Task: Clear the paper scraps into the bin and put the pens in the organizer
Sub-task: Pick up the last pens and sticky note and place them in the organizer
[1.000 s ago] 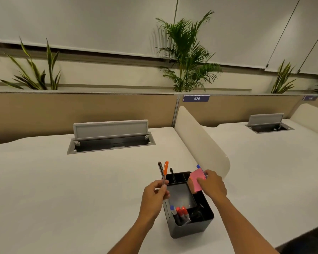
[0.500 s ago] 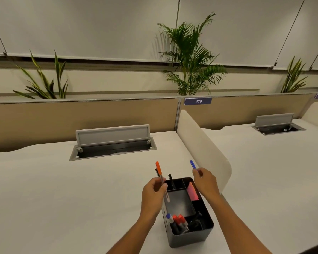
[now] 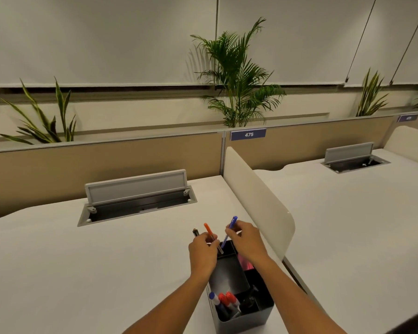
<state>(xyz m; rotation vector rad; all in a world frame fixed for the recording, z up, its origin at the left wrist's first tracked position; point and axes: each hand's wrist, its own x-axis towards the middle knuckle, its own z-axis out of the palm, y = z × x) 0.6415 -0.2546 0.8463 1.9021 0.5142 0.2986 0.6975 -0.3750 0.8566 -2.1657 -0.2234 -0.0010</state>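
Left hand [image 3: 202,251] pinches orange pen [image 3: 212,237], right hand [image 3: 245,241] blue pen [image 3: 229,231], both nearly in organizer [image 3: 241,307]; worktop [image 3: 82,261] shows no scraps

a single head-worn wide-angle camera looks forward and down from the person's own eye level across a white desk [image 3: 87,261]. both forearms reach in from the bottom edge, the left hand [image 3: 203,251] and right hand [image 3: 245,239] meeting close below centre over a dark organizer [image 3: 245,314] near the lower frame. the view faces a tan partition [image 3: 101,157] with a palm [image 3: 237,75] and blinds behind. wide-angle bending curves the desk edges. there is no second view to overlap.
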